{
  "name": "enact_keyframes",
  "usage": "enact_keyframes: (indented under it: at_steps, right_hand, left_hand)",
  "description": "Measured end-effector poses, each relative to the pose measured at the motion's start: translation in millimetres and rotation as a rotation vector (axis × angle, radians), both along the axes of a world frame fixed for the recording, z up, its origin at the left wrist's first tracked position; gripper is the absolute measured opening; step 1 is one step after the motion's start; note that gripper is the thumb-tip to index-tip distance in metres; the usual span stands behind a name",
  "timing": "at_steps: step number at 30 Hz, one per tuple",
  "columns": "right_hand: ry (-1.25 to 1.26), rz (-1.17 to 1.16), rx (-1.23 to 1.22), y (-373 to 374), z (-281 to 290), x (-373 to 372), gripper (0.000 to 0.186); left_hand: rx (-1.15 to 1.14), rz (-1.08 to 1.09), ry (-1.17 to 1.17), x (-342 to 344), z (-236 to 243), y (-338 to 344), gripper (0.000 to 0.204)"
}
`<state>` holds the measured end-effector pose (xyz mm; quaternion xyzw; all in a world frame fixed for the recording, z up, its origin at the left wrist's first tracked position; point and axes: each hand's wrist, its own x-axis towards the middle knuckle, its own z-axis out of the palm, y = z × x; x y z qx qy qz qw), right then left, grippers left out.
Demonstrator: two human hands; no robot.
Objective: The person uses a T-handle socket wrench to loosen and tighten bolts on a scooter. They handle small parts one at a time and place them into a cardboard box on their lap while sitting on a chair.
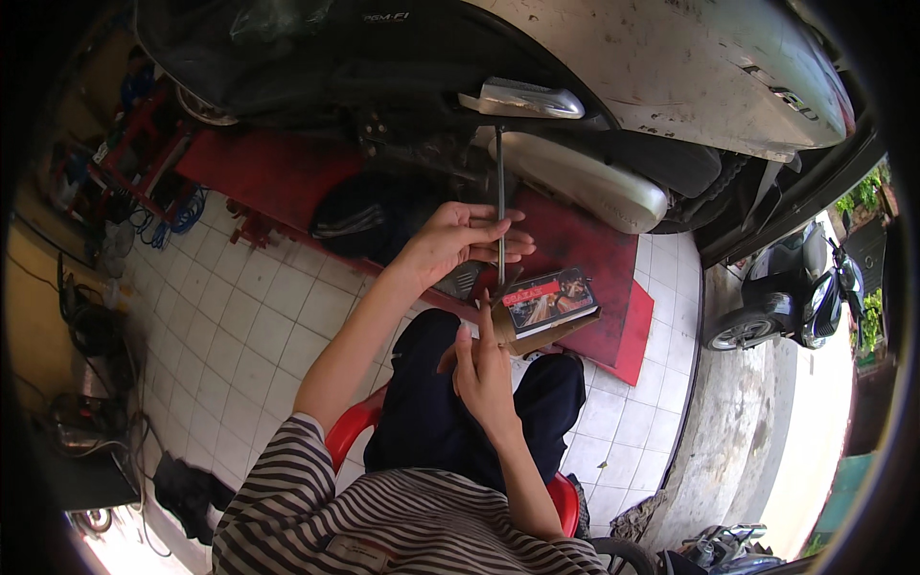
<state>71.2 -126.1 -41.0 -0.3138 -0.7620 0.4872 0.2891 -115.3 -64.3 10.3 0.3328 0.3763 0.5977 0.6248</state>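
Note:
A long slim metal wrench [500, 163] stands out from below a silver footpeg [527, 98] on the scooter [661, 57]. My left hand [468, 235] loosely holds its shaft between thumb and fingers, with the fingers partly spread. Near the shaft's lower end, my right hand [482, 374] has its index finger raised to the crossbar and its thumb apart. Beyond that hand, an opened cardboard box with a red-and-black printed pack [546, 302] lies on the red lift platform [604, 268].
A dark bundle [355, 211] sits on the platform's left part. A red stool [350, 431] is under me on white tiles. Blue hoses [177, 216] and dark equipment [86, 412] lie at left. Another parked scooter [776, 297] stands outside at right.

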Motion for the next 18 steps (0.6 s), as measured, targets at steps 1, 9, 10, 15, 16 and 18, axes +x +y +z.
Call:
enact_keyframes:
  at_steps: [1,9,10,15,16,18]
  right_hand:
    - [0.11,-0.041,-0.13,5,7,6,0.065]
    - [0.241,0.026,-0.093,-6,37,-3,0.07]
    - [0.163,0.098,-0.008,-6,33,-8,0.07]
    - [0.261,0.036,-0.521,2,35,0,0.057]
    - [0.286,0.008,-0.549,10,36,2,0.06]
    - [0.373,-0.091,-0.395,6,40,3,0.061]
  left_hand:
    - [0.016,-0.012,-0.005,-1,-1,2,0.041]
    - [0.021,-0.005,0.0,-1,-3,4,0.039]
    - [0.021,-0.008,0.004,-3,-4,4,0.039]
    - [0.034,-0.02,-0.019,-6,-13,9,0.038]
    - [0.039,-0.017,-0.016,-4,-12,10,0.039]
    - [0.05,-0.01,-0.008,-1,-8,11,0.039]
